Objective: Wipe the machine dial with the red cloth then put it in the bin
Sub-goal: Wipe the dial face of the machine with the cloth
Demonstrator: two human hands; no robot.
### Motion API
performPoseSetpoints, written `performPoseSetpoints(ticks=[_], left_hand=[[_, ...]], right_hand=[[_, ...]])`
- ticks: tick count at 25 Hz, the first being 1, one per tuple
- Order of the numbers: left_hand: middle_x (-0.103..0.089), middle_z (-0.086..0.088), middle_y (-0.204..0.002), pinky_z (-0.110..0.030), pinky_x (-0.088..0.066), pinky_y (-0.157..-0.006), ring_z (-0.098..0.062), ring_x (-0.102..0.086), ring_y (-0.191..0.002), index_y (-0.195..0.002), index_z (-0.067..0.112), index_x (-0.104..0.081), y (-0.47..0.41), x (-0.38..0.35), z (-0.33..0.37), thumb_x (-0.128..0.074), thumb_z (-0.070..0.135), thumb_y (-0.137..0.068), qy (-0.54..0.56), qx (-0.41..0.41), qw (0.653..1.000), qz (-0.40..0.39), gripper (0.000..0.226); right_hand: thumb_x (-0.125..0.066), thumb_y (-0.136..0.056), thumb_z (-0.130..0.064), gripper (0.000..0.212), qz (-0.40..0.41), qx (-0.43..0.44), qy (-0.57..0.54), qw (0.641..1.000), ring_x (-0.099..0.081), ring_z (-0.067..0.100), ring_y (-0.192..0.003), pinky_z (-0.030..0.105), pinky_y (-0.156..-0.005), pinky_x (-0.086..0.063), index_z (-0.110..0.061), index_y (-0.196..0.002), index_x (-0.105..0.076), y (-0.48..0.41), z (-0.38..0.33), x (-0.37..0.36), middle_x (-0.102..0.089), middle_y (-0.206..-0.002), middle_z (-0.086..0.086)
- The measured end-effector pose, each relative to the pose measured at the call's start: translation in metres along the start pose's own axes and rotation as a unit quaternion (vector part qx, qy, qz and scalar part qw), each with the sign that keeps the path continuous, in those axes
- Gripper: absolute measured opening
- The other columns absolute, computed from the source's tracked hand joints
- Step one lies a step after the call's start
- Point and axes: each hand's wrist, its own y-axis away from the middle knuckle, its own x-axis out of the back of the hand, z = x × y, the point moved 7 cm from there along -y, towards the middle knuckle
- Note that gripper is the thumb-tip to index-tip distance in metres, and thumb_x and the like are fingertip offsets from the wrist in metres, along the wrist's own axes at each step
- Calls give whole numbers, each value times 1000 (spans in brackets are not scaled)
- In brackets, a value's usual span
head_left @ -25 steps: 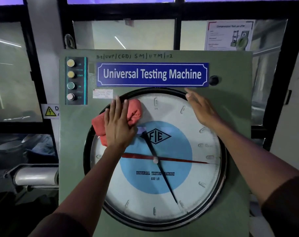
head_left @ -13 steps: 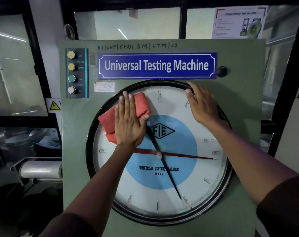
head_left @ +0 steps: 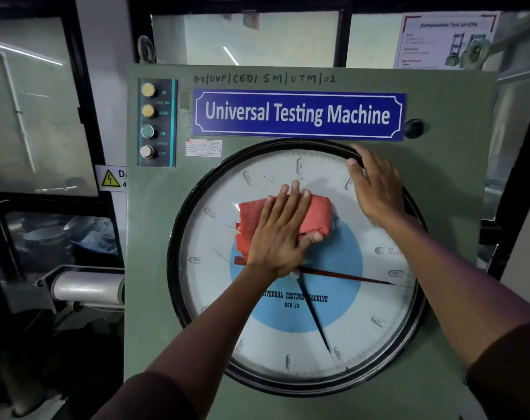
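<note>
The crumpled red cloth (head_left: 288, 221) lies flat against the glass of the large round machine dial (head_left: 297, 268), just above the dial's centre, where the white face meets the top of the light-blue disc. The left hand (head_left: 280, 237) presses it there with the palm down, the four fingers stretched out straight and slightly fanned across the cloth toward the top of the dial, the thumb tucked under the cloth's lower right edge. Red fabric shows on both sides of the hand. The right hand (head_left: 377, 192) rests on the dial's upper right edge, fingers lying loosely side by side over the black rim (head_left: 178, 225), holding nothing. Below the left wrist a red pointer (head_left: 348, 277) runs to the right side of the scale and a black pointer (head_left: 315, 319) slants down toward the lower right. The dial sits in a grey-green metal machine panel (head_left: 148, 268). Along the panel's top edge is a blue nameplate (head_left: 298, 114) reading "Universal Testing Machine"; in the top left corner is a strip of four push buttons (head_left: 148, 122) marked UP, DOWN, ON, OFF.
</note>
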Motion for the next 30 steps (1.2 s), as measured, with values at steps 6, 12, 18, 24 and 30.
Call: performPoseSetpoints(ticks=[6, 12, 18, 24, 30], left_hand=[[9, -2, -175, -41, 12, -130, -21, 11, -162, -167, 23, -6, -1, 25, -56, 0, 61, -103, 10, 127, 990, 66, 75], [-6, -9, -175, -45, -10, -132, -22, -4, -162, -166, 8, -11, 30, 33, -112, -14, 47, -105, -9, 231, 962, 148, 73], [-5, -10, -175, -44, -10, -132, -24, -4, -163, -166, 10, -8, -6, 19, -52, -23, 44, -106, -9, 160, 978, 133, 71], [-13, -9, -174, -41, -12, -132, -22, -10, -162, -166, 11, -17, -18, 4, 1, -24, 53, -107, -35, -2, 997, 72, 73], [-6, -9, -175, -46, -14, -131, -24, -6, -162, -166, 10, -12, 47, 7, -83, -12, 53, -106, 7, 212, 971, 110, 74]], right_hand=[[-27, -104, -51, 55, -16, -4, -6, 1000, -43, 26, -139, 48, -116, -24, -31, -152, -44, 1, 2, 0, -51, -153, -1], [-28, -105, -52, 53, -15, -3, -22, 1000, -44, 24, -137, 45, -117, -22, -33, -151, -45, 0, 5, -1, -51, -153, -4], [-29, -108, -48, 48, -23, -13, -37, 999, -44, 22, -139, 46, -118, -23, -35, -151, -47, 0, 4, 3, -51, -154, -7], [-31, -109, -40, 47, -40, -13, -105, 994, -47, 20, -142, 45, -120, -33, -33, -150, -51, 3, 0, 13, -52, -155, -4], [-27, -104, -50, 53, -12, -27, -62, 998, -45, 22, -141, 44, -119, -24, -34, -149, -50, 2, -1, 4, -52, -155, -5]])
